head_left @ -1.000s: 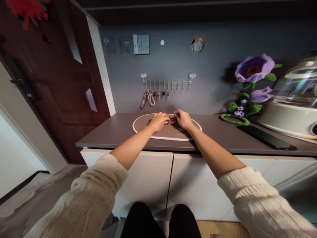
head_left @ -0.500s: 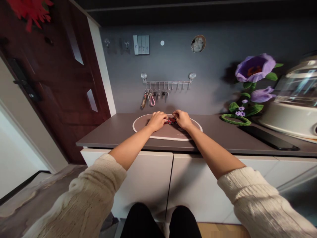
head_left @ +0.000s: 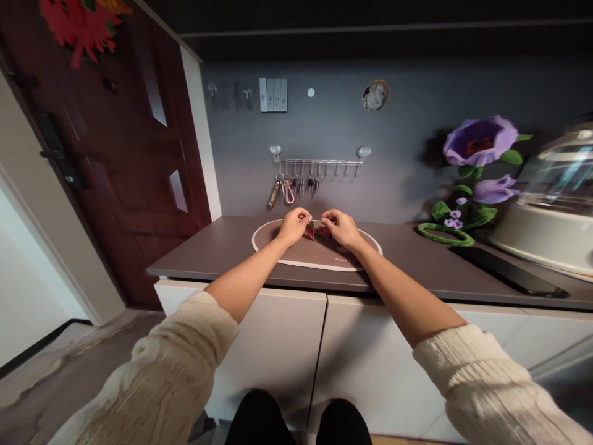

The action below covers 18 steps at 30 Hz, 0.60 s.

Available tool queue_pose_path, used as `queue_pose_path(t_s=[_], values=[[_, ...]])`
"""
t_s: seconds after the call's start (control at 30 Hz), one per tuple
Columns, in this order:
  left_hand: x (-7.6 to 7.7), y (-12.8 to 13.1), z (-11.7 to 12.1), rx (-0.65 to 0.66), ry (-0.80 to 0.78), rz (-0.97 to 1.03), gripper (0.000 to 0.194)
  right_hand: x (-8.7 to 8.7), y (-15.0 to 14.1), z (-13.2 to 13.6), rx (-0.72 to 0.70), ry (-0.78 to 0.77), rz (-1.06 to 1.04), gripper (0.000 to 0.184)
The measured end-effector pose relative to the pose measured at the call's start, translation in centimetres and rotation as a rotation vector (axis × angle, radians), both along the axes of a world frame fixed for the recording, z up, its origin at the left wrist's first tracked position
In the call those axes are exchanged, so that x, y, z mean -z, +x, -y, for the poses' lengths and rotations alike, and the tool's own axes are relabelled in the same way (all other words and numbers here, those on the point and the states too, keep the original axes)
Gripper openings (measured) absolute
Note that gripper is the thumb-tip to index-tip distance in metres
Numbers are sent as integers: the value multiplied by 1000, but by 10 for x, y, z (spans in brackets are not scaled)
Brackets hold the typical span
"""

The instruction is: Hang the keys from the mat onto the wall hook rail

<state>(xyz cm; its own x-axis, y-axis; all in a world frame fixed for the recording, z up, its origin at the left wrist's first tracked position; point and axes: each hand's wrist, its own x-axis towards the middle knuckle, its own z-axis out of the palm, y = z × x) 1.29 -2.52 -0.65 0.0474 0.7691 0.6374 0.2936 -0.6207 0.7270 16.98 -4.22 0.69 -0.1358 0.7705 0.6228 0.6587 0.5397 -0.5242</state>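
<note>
My left hand (head_left: 294,226) is pinched at the top of a small bunch of keys (head_left: 311,230) with red parts, which hangs below the fingertips over an oval brown mat (head_left: 301,252) with a white rim. To the right, my right hand (head_left: 341,228) has its thumb and forefinger pressed together; whatever is between them is too small to tell. Another red item (head_left: 323,232) lies on the mat beneath the right fingers, partly covered by them. Behind both hands, several keys (head_left: 302,184) hang from a clear hook rail (head_left: 319,162) on the wall.
A pink loop (head_left: 290,195) and a brown tag (head_left: 273,195) hang at the rail's left. On the counter's right are a purple flower decoration (head_left: 479,141), a black phone (head_left: 509,272) and a white appliance (head_left: 546,232). A dark red door (head_left: 125,154) stands left.
The left hand has lifted slightly, so red-trimmed keys now hang from its fingers. Both hands have drawn a little apart from the red item on the mat. The view has tilted up slightly.
</note>
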Motion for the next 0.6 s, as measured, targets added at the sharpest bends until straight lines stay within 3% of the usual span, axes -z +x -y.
queue_pose_path(t_s=[0.3,0.6], values=[[-5,0,1,233,-306,529,6,-5,-6,11,-208,-120,-139,22],[-7,-1,2,359,-374,707,6,1,-3,5,-255,-141,-52,33]])
